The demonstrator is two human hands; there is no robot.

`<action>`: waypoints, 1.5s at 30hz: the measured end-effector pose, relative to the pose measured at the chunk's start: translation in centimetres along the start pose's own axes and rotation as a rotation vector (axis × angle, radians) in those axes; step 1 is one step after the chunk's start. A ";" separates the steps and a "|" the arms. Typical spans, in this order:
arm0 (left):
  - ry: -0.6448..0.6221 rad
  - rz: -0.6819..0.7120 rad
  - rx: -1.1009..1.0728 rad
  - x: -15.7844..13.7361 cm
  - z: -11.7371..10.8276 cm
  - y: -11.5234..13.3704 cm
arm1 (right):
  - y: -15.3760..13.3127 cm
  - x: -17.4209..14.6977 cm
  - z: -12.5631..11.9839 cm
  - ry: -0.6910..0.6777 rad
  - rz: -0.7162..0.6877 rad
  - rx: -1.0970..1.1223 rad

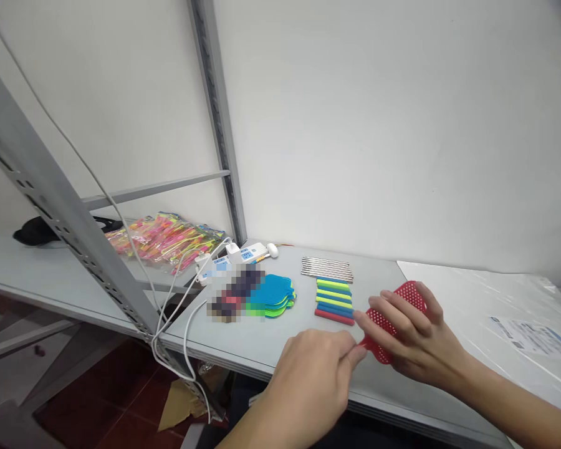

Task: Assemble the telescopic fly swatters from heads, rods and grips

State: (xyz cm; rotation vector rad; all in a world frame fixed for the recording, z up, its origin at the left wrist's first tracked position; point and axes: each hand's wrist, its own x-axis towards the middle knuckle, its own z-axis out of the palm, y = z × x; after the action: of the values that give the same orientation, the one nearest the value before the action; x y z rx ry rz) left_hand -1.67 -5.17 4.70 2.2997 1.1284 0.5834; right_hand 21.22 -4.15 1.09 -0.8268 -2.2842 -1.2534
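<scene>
A red perforated fly swatter head (410, 293) is held above the front part of the table. My right hand (409, 327) wraps its fingers over the mesh. With thumb and fingertips, my left hand (315, 368) pinches the narrow neck at the swatter head's left end. Just beyond my hands lies a row of coloured handle tubes (334, 293) in yellow, green, blue and red. Several thin metal rods (326, 268) lie side by side behind them. Farther left is a stack of blue and green swatter heads (273, 290).
A white power strip (247, 254) with plugs and cables stands at the back left, near a metal shelf post (222, 125). Bagged colourful items (168, 240) lie on the left shelf. White plastic sheeting (472, 299) with a label covers the table's right side. A blurred patch hides something beside the stack.
</scene>
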 end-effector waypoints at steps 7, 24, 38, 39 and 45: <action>-0.566 -0.285 -0.932 1.6 1.4 -2.0 | 4.0 -3.3 0.6 0.087 -0.055 -0.170; -0.035 -0.545 -1.661 0.2 2.2 -7.6 | -1.8 3.7 4.5 0.253 -0.084 0.675; 0.730 -0.742 -1.517 0.8 1.4 -10.3 | -2.1 8.4 11.2 0.067 -0.127 0.619; 0.730 -0.748 -1.562 0.9 1.4 -10.7 | -1.8 8.7 12.1 0.037 -0.118 0.619; 0.636 -0.572 -1.901 -0.1 1.5 -12.8 | -1.8 9.7 16.8 -0.024 -0.024 0.650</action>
State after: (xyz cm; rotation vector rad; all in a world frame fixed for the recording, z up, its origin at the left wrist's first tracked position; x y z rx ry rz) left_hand -8.50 1.10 -4.31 0.1572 0.6768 1.3138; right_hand 11.71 12.34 -2.88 -0.5703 -2.4897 -0.4386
